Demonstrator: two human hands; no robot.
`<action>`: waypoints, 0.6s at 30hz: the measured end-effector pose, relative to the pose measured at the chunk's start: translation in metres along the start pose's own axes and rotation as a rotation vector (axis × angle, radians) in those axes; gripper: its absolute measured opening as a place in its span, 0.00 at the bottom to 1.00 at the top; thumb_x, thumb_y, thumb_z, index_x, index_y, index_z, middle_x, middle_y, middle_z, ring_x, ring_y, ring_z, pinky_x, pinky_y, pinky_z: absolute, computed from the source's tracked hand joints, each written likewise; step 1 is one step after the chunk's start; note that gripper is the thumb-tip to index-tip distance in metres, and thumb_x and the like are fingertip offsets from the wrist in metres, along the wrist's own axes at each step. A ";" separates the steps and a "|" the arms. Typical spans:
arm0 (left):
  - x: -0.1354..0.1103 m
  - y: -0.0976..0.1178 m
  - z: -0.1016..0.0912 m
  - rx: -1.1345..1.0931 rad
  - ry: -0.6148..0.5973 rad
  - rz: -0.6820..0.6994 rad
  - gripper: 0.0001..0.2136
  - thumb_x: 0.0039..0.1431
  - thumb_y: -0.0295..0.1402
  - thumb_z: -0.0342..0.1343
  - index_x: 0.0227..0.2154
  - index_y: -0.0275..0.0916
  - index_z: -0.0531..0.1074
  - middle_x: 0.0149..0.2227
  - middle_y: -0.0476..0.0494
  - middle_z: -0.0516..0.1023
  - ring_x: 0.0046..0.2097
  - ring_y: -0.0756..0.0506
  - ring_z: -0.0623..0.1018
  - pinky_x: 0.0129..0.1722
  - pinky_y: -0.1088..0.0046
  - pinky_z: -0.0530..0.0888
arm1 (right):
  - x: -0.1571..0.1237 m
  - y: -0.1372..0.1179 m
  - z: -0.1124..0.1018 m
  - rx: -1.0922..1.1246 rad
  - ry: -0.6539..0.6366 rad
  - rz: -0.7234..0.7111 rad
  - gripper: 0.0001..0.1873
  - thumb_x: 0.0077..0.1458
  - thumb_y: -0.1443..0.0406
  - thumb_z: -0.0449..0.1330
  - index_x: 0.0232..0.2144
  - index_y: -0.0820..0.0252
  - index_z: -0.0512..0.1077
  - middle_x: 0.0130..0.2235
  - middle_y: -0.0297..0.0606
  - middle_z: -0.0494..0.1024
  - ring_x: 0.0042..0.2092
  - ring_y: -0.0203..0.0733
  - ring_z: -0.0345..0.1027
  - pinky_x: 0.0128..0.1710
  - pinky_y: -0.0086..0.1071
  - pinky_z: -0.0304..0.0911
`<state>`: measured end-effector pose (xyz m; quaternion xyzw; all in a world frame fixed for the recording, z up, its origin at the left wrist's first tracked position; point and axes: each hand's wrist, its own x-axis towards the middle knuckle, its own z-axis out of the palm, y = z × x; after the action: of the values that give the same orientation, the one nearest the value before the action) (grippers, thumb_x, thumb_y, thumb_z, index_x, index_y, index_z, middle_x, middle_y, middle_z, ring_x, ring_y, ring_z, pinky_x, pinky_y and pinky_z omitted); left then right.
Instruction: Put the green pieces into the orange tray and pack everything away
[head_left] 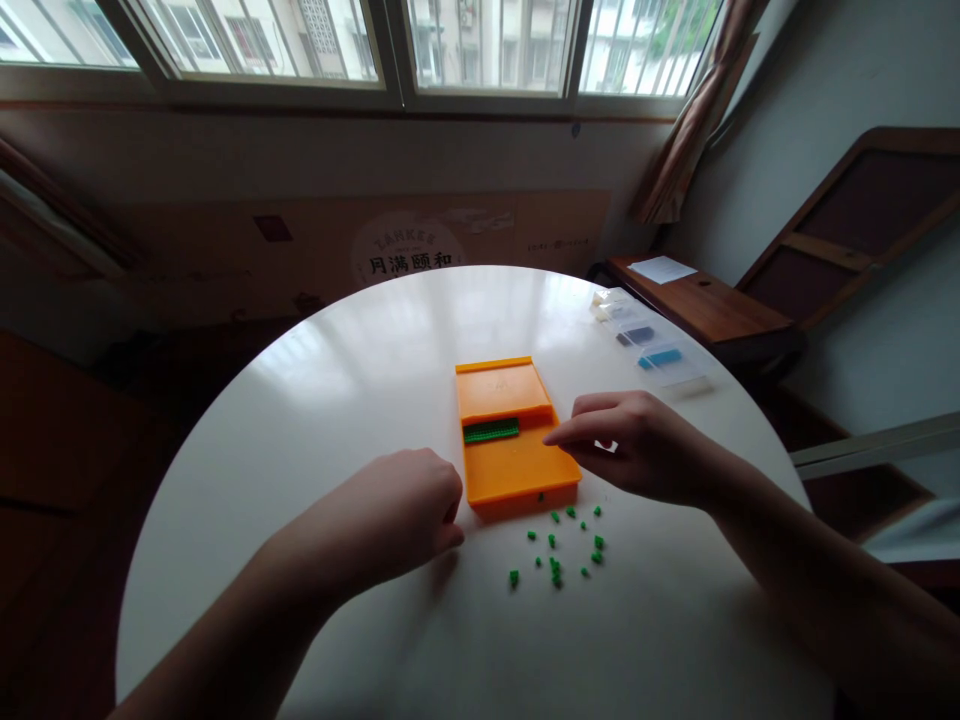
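An orange tray (517,465) lies in the middle of the round white table (360,350), with a row of green pieces (491,431) packed in a slot under its raised upper part. My right hand (637,445) rests at the tray's right edge, fingers drawn together and pointing at it, pinching something I cannot make out. My left hand (401,515) sits curled in a loose fist on the table just left of the tray's near corner. Several small loose green pieces (559,545) are scattered on the table in front of the tray.
A clear compartment box (652,345) with white, dark and blue pieces lies at the table's far right. Beyond it stand a wooden side table (701,300) with a paper sheet and a wooden chair frame (862,220). Windows run along the back wall.
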<state>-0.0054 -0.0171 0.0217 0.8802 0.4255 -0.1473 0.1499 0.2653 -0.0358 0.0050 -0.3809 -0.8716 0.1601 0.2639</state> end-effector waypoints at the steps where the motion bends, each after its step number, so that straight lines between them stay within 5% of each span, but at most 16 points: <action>1: 0.001 0.001 0.001 -0.002 0.014 0.017 0.07 0.49 0.36 0.56 0.21 0.41 0.74 0.26 0.45 0.74 0.24 0.47 0.69 0.22 0.71 0.61 | 0.000 0.000 0.000 -0.007 0.010 0.020 0.11 0.59 0.68 0.55 0.41 0.58 0.76 0.36 0.36 0.74 0.33 0.27 0.66 0.34 0.20 0.60; 9: 0.001 0.003 0.000 0.020 0.026 0.043 0.07 0.45 0.28 0.50 0.18 0.40 0.71 0.23 0.46 0.72 0.21 0.50 0.65 0.20 0.73 0.59 | 0.009 0.008 0.020 -0.247 0.000 0.224 0.20 0.58 0.69 0.52 0.50 0.52 0.73 0.41 0.37 0.73 0.35 0.30 0.65 0.36 0.23 0.60; 18: 0.000 0.006 -0.005 0.031 -0.025 -0.018 0.07 0.43 0.27 0.50 0.19 0.40 0.73 0.23 0.45 0.73 0.22 0.48 0.67 0.22 0.72 0.61 | 0.020 0.014 0.045 -0.352 -0.060 0.317 0.20 0.57 0.68 0.53 0.48 0.50 0.74 0.40 0.38 0.70 0.40 0.34 0.63 0.40 0.27 0.58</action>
<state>0.0001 -0.0186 0.0273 0.8766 0.4292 -0.1663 0.1402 0.2361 -0.0153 -0.0311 -0.5482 -0.8228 0.0566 0.1389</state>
